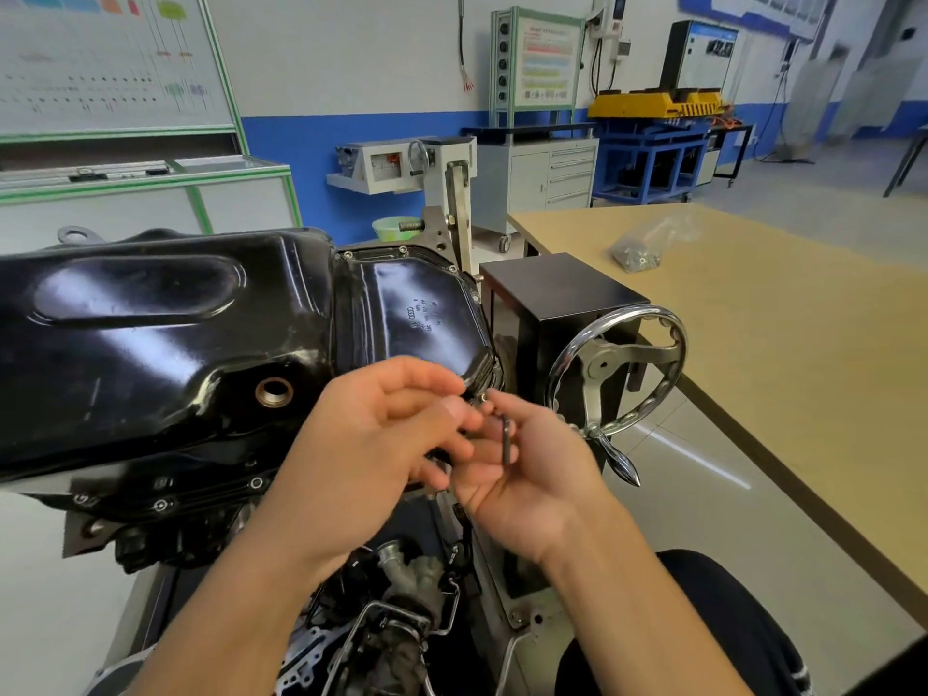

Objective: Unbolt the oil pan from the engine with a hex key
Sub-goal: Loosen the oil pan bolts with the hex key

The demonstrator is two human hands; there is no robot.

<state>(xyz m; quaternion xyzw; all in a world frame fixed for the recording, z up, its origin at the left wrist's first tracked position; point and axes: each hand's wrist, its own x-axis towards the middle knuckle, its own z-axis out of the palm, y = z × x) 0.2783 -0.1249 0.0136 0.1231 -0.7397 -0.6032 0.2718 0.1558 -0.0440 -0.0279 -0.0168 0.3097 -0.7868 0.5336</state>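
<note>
Black pan (165, 339) rim bolt (483, 397) sits just above right hand (522, 474), fingers closed on near-upright hex key (506, 439); left hand (381, 444) pinches at bolt.

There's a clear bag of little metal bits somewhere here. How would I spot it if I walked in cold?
Start at the big glossy black oil pan on the engine, then look right, past the chrome handwheel, to the long tan table. The plastic bag lies near that table's far end. It is the only thing on the tabletop, crumpled and see-through, with small silvery hardware inside.
</note>
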